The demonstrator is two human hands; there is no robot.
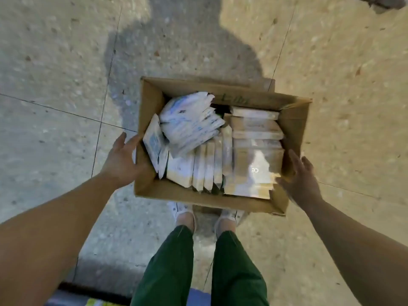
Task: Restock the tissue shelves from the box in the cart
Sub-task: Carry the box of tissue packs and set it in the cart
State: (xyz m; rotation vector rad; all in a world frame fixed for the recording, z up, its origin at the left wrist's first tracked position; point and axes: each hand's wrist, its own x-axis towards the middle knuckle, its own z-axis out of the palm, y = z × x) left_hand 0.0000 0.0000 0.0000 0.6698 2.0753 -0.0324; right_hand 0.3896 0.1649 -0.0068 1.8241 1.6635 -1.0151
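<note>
Restocking is looking barely begun, judging by how full things are. Sitting on the tiled floor point(66, 62) just beyond the person's shoes point(183, 215), the cardboard box point(152, 96) is packed with tissue packs point(189, 122), some standing in rows, some lying loose on top. Neither cart nor shelves are showing. The left hand point(123, 160) is pressing straight fingers against the box's left wall; the right hand point(302, 182) is reaching, fingers spread, to the right wall, gripping nothing.

Speckled tile floor point(66, 62); open cardboard box point(150, 102) seemingly resting there.
</note>
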